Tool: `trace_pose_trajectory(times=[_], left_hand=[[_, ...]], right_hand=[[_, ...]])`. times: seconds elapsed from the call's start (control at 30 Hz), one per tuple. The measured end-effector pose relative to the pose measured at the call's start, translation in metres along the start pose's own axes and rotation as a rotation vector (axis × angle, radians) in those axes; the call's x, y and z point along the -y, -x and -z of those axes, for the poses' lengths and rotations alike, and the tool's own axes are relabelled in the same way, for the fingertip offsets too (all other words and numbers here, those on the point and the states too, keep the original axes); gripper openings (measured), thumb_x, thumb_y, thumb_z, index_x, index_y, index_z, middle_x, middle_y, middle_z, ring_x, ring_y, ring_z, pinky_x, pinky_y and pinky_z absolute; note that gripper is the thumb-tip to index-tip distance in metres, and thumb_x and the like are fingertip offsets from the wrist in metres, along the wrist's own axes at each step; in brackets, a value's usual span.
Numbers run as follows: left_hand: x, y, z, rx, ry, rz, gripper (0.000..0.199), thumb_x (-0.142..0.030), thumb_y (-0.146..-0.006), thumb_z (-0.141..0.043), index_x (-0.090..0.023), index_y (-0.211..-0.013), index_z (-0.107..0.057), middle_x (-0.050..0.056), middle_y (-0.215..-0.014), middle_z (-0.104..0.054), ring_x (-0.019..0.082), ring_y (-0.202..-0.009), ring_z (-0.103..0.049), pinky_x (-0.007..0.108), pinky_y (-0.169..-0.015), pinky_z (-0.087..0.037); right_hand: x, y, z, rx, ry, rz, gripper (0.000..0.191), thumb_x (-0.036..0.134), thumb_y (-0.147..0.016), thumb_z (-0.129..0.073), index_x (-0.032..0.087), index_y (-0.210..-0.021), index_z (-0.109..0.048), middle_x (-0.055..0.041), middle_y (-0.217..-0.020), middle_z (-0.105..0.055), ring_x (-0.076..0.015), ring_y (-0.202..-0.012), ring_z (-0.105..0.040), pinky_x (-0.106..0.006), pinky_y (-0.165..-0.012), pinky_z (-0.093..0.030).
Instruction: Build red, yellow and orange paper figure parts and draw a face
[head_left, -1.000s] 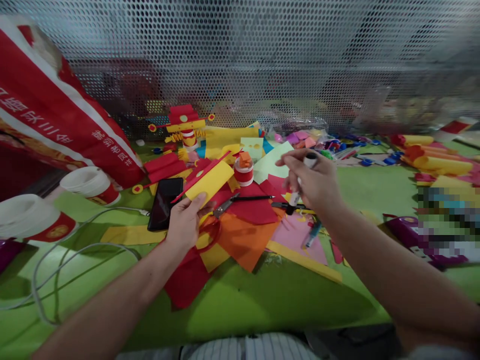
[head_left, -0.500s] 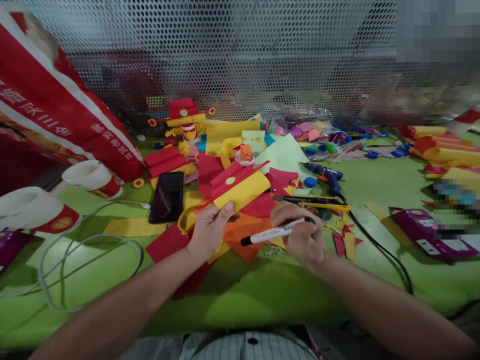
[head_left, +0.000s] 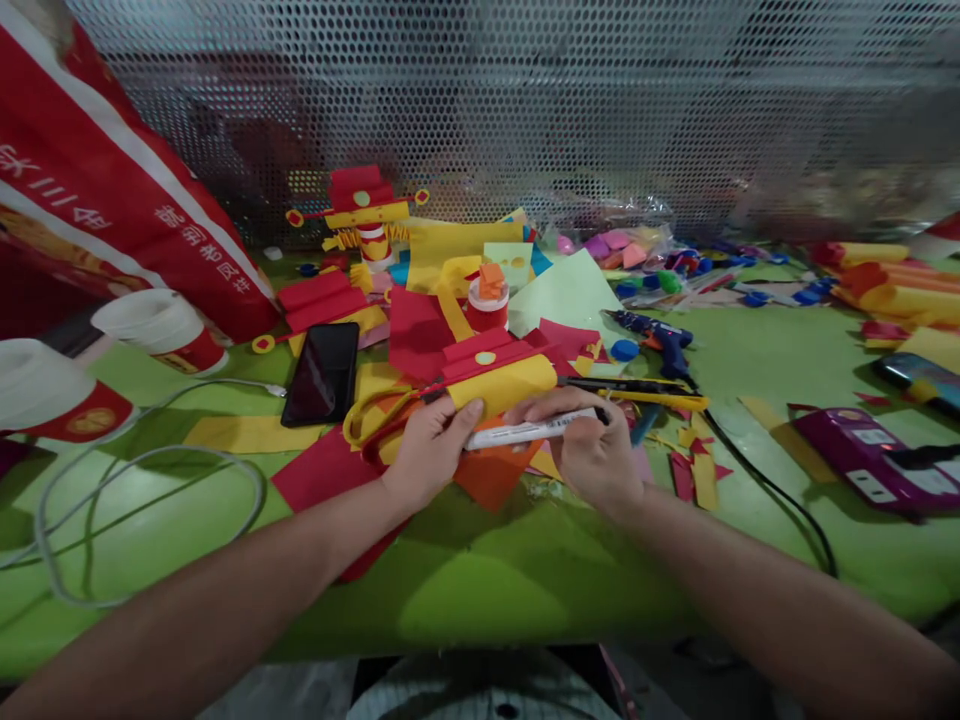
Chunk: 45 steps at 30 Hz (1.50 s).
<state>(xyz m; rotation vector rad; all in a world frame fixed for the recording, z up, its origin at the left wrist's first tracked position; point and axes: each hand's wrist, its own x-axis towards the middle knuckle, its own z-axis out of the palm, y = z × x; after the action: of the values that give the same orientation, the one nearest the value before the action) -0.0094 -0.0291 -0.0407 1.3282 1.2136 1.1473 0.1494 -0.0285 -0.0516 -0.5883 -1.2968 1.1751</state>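
Note:
My left hand (head_left: 431, 450) is closed on a paper craft, a yellow paper roll (head_left: 510, 388) topped by a red paper hat (head_left: 480, 352) with a pale oval on its front. A white marker pen (head_left: 525, 432) is gripped in my right hand (head_left: 596, 450), lying nearly level just below the roll. The marker's left end meets the fingers of my left hand, and its black cap there is hidden. Yellow-handled scissors (head_left: 360, 425) lie beside my left wrist. Under both hands are orange paper (head_left: 495, 480) and red paper (head_left: 319, 470).
A finished paper figure (head_left: 371, 215) stands at the back. A phone (head_left: 322, 375), white cable (head_left: 255, 475) and paper cups (head_left: 161, 330) are on the left. A blue glue gun (head_left: 660, 340), box cutter (head_left: 637, 388) and purple power strip (head_left: 874, 455) lie to the right.
The marker has moved left and up until its capped end reaches my left hand. The paper craft is lower and turned more level. The camera view has shifted slightly.

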Motion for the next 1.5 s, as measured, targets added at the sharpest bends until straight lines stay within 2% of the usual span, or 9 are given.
trace_pose_trajectory(times=[0.17,0.27,0.33,0.43,0.5,0.67,0.9,1.17,1.5], left_hand=[[-0.003,0.003,-0.002,-0.022,-0.072,0.022,0.036,-0.044,-0.079,-0.053,-0.018,-0.054,-0.044,-0.006,-0.04,-0.045,0.007,-0.036,-0.041,0.019,-0.038,-0.031],[-0.001,0.003,-0.002,0.013,-0.082,0.013,0.036,-0.045,-0.079,-0.051,-0.019,-0.057,-0.043,-0.007,-0.039,-0.043,0.007,-0.035,-0.039,0.019,-0.037,-0.029],[0.001,0.004,-0.002,0.043,-0.081,-0.002,0.035,-0.045,-0.079,-0.051,-0.019,-0.058,-0.044,-0.007,-0.041,-0.042,0.007,-0.036,-0.039,0.02,-0.037,-0.029],[0.004,0.004,-0.002,0.013,-0.048,-0.034,0.034,-0.044,-0.078,-0.053,-0.018,-0.057,-0.045,-0.006,-0.047,-0.04,0.007,-0.042,-0.036,0.02,-0.041,-0.028],[0.005,0.004,-0.002,-0.009,-0.018,-0.053,0.034,-0.042,-0.077,-0.054,-0.017,-0.056,-0.045,-0.006,-0.051,-0.038,0.007,-0.047,-0.032,0.02,-0.043,-0.027],[0.006,0.004,-0.001,-0.017,0.055,-0.065,0.033,-0.04,-0.077,-0.055,-0.017,-0.057,-0.044,-0.005,-0.055,-0.037,0.007,-0.051,-0.031,0.021,-0.046,-0.027],[0.007,0.003,-0.001,-0.037,0.092,-0.011,0.032,-0.042,-0.076,-0.056,-0.017,-0.058,-0.047,-0.006,-0.049,-0.038,0.007,-0.044,-0.033,0.021,-0.042,-0.027],[0.002,0.004,0.003,0.001,0.336,0.124,0.009,-0.024,-0.061,-0.065,-0.016,-0.059,-0.06,-0.003,-0.053,-0.057,0.008,-0.049,-0.047,0.02,-0.049,-0.038],[0.005,0.002,0.008,0.072,0.33,-0.012,0.012,-0.02,-0.058,-0.064,-0.018,-0.069,-0.067,-0.001,-0.064,-0.064,0.014,-0.063,-0.057,0.026,-0.065,-0.044]], right_hand=[[0.001,0.001,-0.003,0.025,0.107,0.11,0.014,0.038,-0.073,-0.068,0.025,-0.075,-0.069,-0.0023,-0.076,-0.067,-0.0163,-0.076,-0.062,-0.031,-0.068,-0.052],[0.005,-0.001,-0.004,0.05,0.258,0.107,0.005,0.028,-0.07,-0.072,0.024,-0.072,-0.07,0.0002,-0.067,-0.065,-0.0134,-0.071,-0.06,-0.027,-0.067,-0.05],[0.007,-0.001,-0.004,0.13,0.309,0.021,0.005,0.026,-0.069,-0.072,0.023,-0.074,-0.07,-0.0001,-0.068,-0.068,-0.0122,-0.066,-0.06,-0.024,-0.06,-0.05],[0.007,0.0,-0.004,0.236,0.306,-0.099,0.012,0.026,-0.07,-0.07,0.021,-0.08,-0.071,-0.0022,-0.077,-0.072,-0.012,-0.064,-0.064,-0.021,-0.054,-0.051],[0.005,0.0,-0.004,0.273,0.293,-0.109,0.013,0.025,-0.071,-0.069,0.019,-0.082,-0.071,-0.0034,-0.079,-0.073,-0.0123,-0.065,-0.066,-0.021,-0.054,-0.052],[0.001,0.001,-0.005,0.29,0.312,-0.011,0.011,0.02,-0.073,-0.065,0.018,-0.083,-0.069,-0.0042,-0.079,-0.073,-0.0114,-0.066,-0.066,-0.019,-0.057,-0.053],[0.008,0.002,-0.006,0.27,0.372,0.004,0.009,0.021,-0.073,-0.062,0.017,-0.08,-0.066,-0.0039,-0.073,-0.072,-0.01,-0.059,-0.064,-0.017,-0.05,-0.05],[0.005,0.005,-0.003,0.304,0.492,0.126,0.01,0.02,-0.075,-0.059,0.018,-0.083,-0.064,-0.0046,-0.075,-0.071,-0.0118,-0.06,-0.064,-0.02,-0.051,-0.05],[0.005,0.005,-0.001,0.345,0.617,0.29,0.011,0.024,-0.077,-0.057,0.018,-0.084,-0.062,-0.005,-0.075,-0.069,-0.0141,-0.067,-0.062,-0.026,-0.061,-0.05]])
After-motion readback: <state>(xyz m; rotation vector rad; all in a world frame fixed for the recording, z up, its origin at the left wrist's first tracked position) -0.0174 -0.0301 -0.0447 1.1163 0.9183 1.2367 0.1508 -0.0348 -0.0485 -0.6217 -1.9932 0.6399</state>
